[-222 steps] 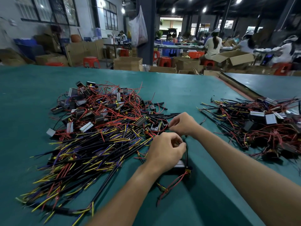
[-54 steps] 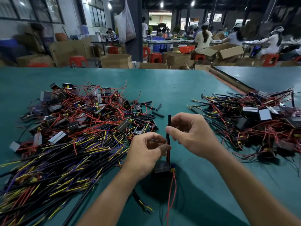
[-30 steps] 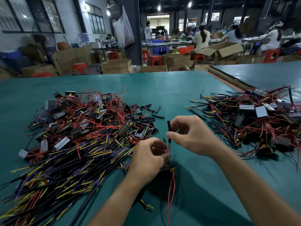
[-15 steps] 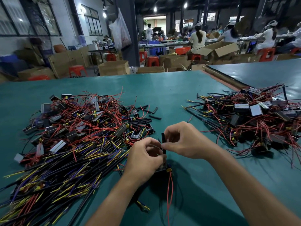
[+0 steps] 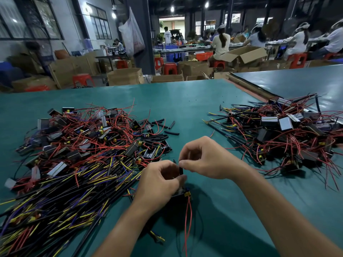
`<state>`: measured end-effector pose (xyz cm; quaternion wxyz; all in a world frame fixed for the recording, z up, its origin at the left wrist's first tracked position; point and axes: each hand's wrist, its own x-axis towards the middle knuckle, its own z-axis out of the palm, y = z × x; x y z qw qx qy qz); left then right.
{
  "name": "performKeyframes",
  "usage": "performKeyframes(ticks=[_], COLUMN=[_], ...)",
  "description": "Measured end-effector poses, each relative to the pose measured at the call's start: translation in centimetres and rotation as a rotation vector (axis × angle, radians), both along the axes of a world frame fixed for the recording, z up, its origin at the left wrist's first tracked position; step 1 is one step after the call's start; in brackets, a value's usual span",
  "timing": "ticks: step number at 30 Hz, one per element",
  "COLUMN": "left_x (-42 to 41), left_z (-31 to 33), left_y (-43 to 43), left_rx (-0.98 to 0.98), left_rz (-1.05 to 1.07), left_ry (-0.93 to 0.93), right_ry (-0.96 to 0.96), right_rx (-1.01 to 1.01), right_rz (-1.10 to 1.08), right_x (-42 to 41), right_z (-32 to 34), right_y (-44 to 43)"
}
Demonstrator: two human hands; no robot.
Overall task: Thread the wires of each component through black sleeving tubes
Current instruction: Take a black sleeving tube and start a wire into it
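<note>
My left hand grips a small black component just above the green table; two red wires hang down from it. A short black sleeving tube stands upright over the component's upper wires, and my right hand pinches its top between thumb and forefinger. Only a short piece of the tube shows between the two hands. Its lower end is hidden behind my left fingers.
A large heap of components with red, yellow and purple wires lies at the left. Loose black tube pieces lie behind my hands. A second heap of components sits at the right. Workers and cardboard boxes fill the background.
My right hand has pushed the black tube down toward the component, so less of it shows between the hands. The left hand still holds the component in the same place.
</note>
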<state>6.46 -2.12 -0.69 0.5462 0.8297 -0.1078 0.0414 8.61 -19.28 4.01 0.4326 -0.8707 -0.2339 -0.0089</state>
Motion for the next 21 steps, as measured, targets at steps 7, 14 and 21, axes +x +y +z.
performKeyframes(ticks=[7,14,21], left_x=[0.13,-0.04,-0.27], left_z=[-0.09,-0.17,0.28], left_y=[0.13,0.03,-0.11], left_rx=[0.004,0.123,0.148], left_rz=[-0.028,0.014,0.018], left_ry=[0.003,-0.014,-0.076], right_ry=[0.017,-0.024,-0.003], right_rx=[0.034,0.025,-0.031], right_rz=[0.016,-0.01,-0.051], right_x=[0.09,-0.1,-0.13], right_z=[-0.21,-0.14,-0.17], right_y=[0.03,0.23,0.61])
